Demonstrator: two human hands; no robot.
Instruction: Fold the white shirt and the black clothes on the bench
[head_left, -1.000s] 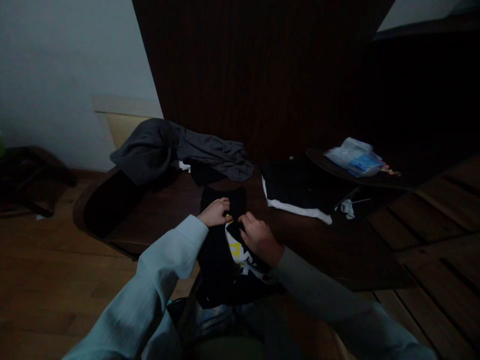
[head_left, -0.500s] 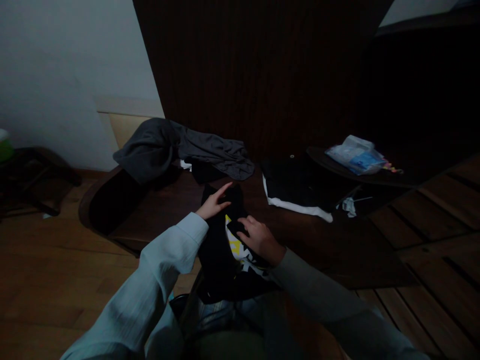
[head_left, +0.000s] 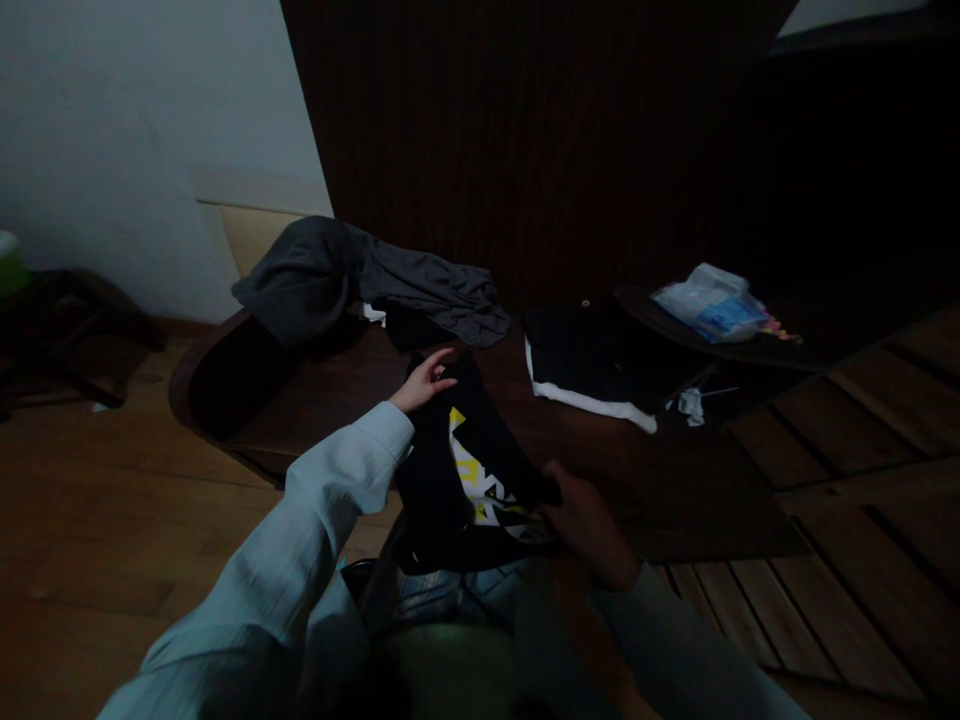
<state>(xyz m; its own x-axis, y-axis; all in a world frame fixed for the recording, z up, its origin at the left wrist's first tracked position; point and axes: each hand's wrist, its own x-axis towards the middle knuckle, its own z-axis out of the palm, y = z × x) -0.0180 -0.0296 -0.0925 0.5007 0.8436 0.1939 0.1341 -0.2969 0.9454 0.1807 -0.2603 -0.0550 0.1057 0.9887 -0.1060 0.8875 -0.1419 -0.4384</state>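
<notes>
A black garment with a white-and-yellow print lies in front of me, partly on the dark wooden surface and partly over my lap. My left hand rests on its far end, fingers stretched and thumb apart. At the garment's right edge, my right hand has its fingers closed on the cloth and holds it out to the side. Dim light hides the right fingertips. The print shows between both hands.
Dark grey cloth lies heaped at the back left. A folded black garment with a white edge lies at right, below a raised shelf holding a plastic bag. A tall dark panel stands behind.
My right hand has moved right and nearer to me, drawing the garment's edge outward so more of the print shows. My left hand has stayed at the far end.
</notes>
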